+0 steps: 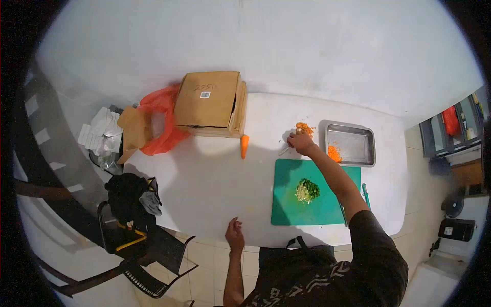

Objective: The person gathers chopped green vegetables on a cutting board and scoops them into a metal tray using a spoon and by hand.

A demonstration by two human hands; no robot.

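My right hand [302,143] reaches to the far side of the white table, at the near edge of a small pile of orange peelings [305,128]; its fingers point down and what they hold, if anything, is hidden. My left hand [235,234] hangs by the table's front edge, empty, with its fingers apart. Chopped green and pale pieces [307,191] lie heaped on the green cutting board [286,207]. Chopped orange bits [334,153] sit in the near left corner of the metal tray [372,146]. A whole carrot [245,147] lies left of my right hand.
Cardboard boxes [207,102] and a red plastic bag [166,115] stand at the back left. A knife with a green handle [365,195] lies right of the board. Beyond the table's left edge is a black chair [163,250] with dark cloth. A shelf [452,128] stands far right.
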